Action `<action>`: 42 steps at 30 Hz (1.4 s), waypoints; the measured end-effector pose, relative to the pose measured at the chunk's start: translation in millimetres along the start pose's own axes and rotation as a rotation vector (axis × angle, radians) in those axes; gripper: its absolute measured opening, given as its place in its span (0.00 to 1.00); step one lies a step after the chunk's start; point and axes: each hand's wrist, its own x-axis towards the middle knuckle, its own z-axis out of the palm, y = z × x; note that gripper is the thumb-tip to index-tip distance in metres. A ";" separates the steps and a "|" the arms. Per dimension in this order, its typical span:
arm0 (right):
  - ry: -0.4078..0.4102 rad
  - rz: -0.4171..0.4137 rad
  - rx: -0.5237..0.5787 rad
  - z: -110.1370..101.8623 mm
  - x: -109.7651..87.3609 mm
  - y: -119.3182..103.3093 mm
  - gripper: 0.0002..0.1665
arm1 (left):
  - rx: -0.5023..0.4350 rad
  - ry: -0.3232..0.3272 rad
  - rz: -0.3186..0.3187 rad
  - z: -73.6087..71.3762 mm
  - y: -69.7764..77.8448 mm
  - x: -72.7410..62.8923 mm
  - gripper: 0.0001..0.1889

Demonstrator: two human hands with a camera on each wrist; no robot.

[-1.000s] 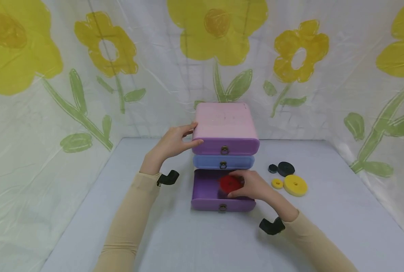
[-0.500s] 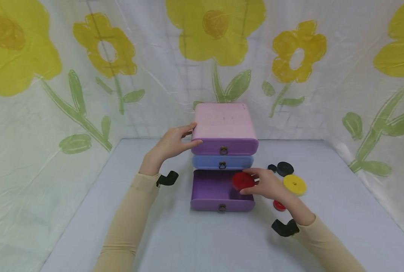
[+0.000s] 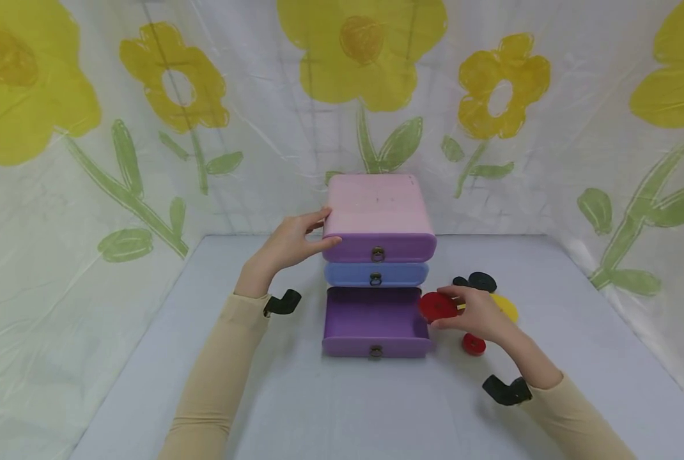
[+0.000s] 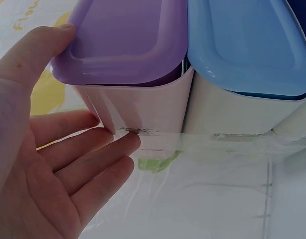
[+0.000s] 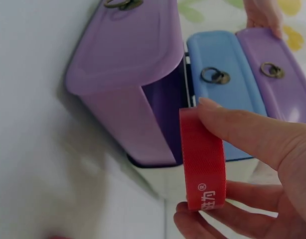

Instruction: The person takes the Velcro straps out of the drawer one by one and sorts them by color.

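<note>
A small drawer cabinet [image 3: 379,204] with a pink top stands near the back of the table, its lowest purple drawer [image 3: 376,313] pulled out. The upper purple drawer and the blue drawer [image 3: 376,274] are in. My left hand [image 3: 290,243] holds the cabinet's top left corner, thumb on the purple front, fingertips against the pink side [image 4: 138,109]. Just right of the pulled-out drawer, my right hand [image 3: 482,316] pinches a large red roll of tape [image 3: 436,307] between thumb and fingers. Woven texture and white print show on the roll's edge in the right wrist view.
On the table right of the cabinet lie a small red roll [image 3: 474,344], a large yellow roll [image 3: 509,308] partly behind my right hand, and two black rolls [image 3: 482,282]. A flower-printed curtain [image 3: 261,185] hangs behind the table.
My right hand has moved right, carrying the red roll from over the lowest drawer to beside it. The small red roll has come into view, while the left hand keeps its hold.
</note>
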 end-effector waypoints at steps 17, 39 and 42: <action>-0.022 0.097 -0.016 -12.2 -17.6 24.8 0.45 | -0.011 0.001 0.000 0.7 -0.7 0.1 0.43; -0.087 0.179 -0.024 -27.9 -44.7 61.4 0.44 | -0.012 0.010 0.009 0.7 -2.6 0.5 0.43; -0.097 0.178 -0.024 -29.0 -48.2 65.2 0.45 | -0.008 0.005 0.014 0.4 -2.6 0.7 0.43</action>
